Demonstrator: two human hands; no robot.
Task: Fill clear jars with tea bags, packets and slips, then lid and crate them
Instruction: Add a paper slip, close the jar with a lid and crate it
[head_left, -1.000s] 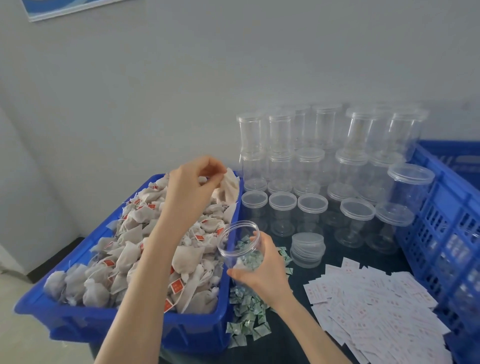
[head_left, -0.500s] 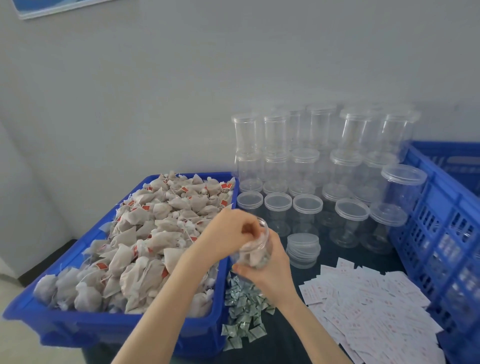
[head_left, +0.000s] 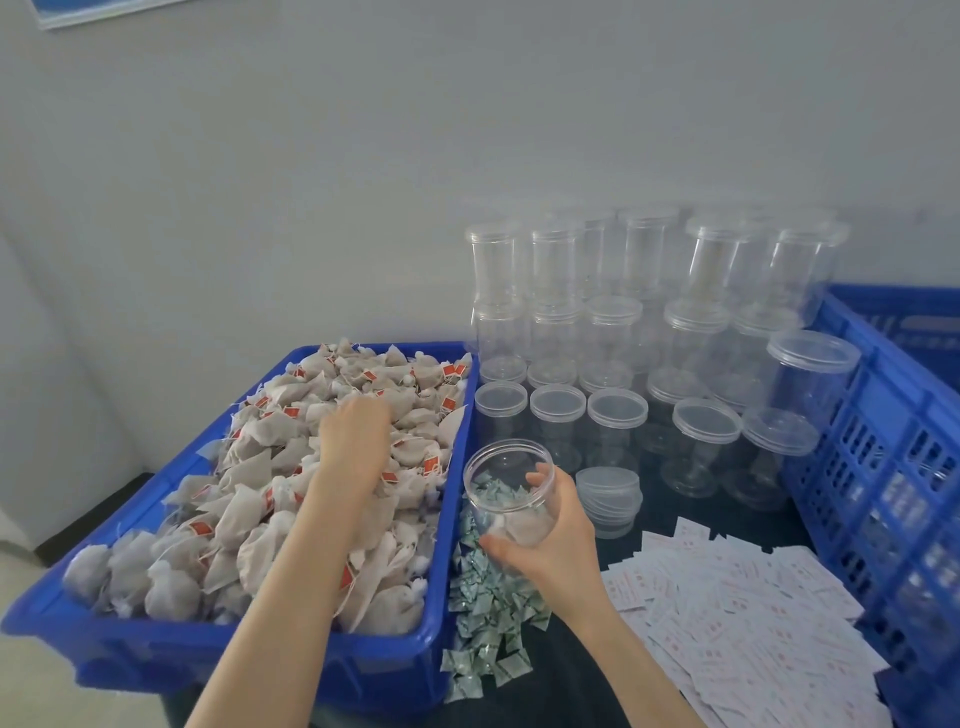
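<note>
A blue bin (head_left: 208, 644) on the left is heaped with grey tea bags (head_left: 249, 519) bearing red tags. My left hand (head_left: 356, 436) rests palm down on the pile near the bin's far right, its fingertips hidden among the bags. Just right of the bin, above a heap of small green packets (head_left: 488, 613), my right hand (head_left: 556, 535) grips a lidless clear jar (head_left: 504, 478), tilted toward me. At least one tea bag lies in the jar's bottom. White slips (head_left: 727, 613) are spread at the lower right.
Stacked empty clear jars with lids (head_left: 613, 322) fill the back of the dark table against the wall. A short stack of loose lids (head_left: 608, 493) sits beside the held jar. A blue slatted crate (head_left: 883, 467) stands along the right edge.
My left hand left the jar's mouth and moved back left onto the tea bag pile. My right hand still holds the jar, which has a tea bag in it.
</note>
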